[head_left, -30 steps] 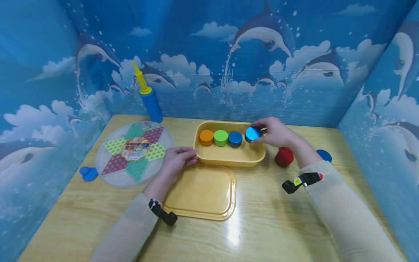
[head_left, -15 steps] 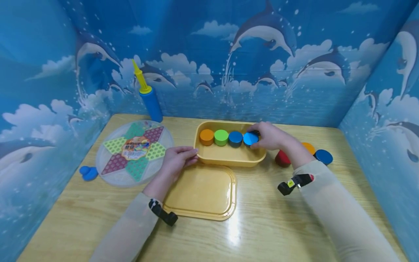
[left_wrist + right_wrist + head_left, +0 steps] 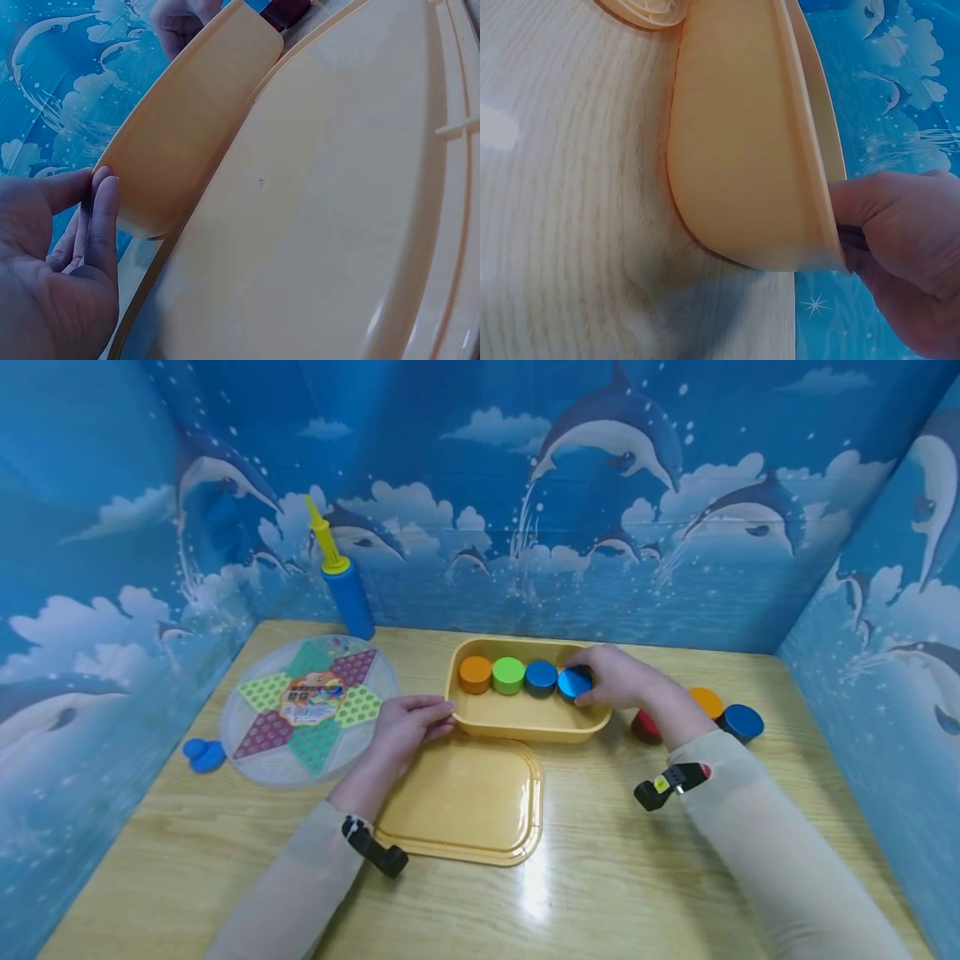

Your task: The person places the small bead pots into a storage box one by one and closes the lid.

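A yellow rectangular tub (image 3: 525,725) with rounded corners holds a row of short round blocks: an orange block (image 3: 475,675), a green block (image 3: 508,676), a dark blue block (image 3: 541,678) and a brighter blue block (image 3: 575,683) at the right. My right hand (image 3: 618,677) reaches over the tub's right end and grips the brighter blue block, its fingers partly hiding it. At the left end, my left hand (image 3: 408,727) pinches the tub's rim between thumb and fingers; the left wrist view shows the fingertips (image 3: 103,180) right at the corner. In the right wrist view the tub's wall hides the block.
A yellow lid (image 3: 465,797) lies in front of the tub. Right of it are a red block (image 3: 645,727), an orange block (image 3: 707,702) and a blue block (image 3: 742,722). On the left are a Chinese checkers board (image 3: 311,710), a blue-and-yellow pump (image 3: 348,597) and a small blue object (image 3: 204,755).
My right hand has moved slightly left and down with the brighter blue block, which now sits beside the dark blue one. The shifted forearm reveals the loose orange block. My left hand stays at the rim.
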`<state>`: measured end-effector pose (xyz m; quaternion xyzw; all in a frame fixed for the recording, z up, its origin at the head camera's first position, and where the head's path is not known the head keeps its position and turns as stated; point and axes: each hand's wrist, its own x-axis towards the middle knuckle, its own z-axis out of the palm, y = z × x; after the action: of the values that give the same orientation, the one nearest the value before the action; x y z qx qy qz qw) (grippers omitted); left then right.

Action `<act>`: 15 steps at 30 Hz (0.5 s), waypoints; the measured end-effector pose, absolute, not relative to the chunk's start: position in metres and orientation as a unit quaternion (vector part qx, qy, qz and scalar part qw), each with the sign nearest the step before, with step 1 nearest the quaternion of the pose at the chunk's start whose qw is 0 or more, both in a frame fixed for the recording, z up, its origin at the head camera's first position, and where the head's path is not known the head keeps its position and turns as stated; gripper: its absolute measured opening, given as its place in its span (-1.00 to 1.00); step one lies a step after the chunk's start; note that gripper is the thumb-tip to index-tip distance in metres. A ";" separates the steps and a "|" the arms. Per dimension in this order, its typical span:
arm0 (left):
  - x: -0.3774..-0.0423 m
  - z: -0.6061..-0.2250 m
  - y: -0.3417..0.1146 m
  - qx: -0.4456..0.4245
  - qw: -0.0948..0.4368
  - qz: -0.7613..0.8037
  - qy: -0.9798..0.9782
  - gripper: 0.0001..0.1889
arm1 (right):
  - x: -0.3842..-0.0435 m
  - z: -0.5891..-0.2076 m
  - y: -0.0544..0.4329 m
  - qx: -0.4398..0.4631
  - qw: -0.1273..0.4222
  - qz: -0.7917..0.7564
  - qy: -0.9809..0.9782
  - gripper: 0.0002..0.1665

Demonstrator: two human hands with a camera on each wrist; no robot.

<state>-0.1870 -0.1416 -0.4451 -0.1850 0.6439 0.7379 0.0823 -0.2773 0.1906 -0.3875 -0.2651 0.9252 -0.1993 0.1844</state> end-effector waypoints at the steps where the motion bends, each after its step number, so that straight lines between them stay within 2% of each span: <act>1: -0.187 -0.445 -0.142 -0.184 0.082 0.738 0.644 -0.72 | -0.277 -0.388 0.190 -0.264 0.180 -0.197 0.927 -0.29; 15: -0.187 -0.445 -0.142 -0.186 0.086 0.737 0.645 -0.73 | -0.274 -0.396 0.191 -0.269 0.111 -0.196 0.936 -0.33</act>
<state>-0.1872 -0.1418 -0.4447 -0.1856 0.6447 0.7366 0.0856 -0.2744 0.1906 -0.3959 -0.2693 0.9362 -0.1963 0.1115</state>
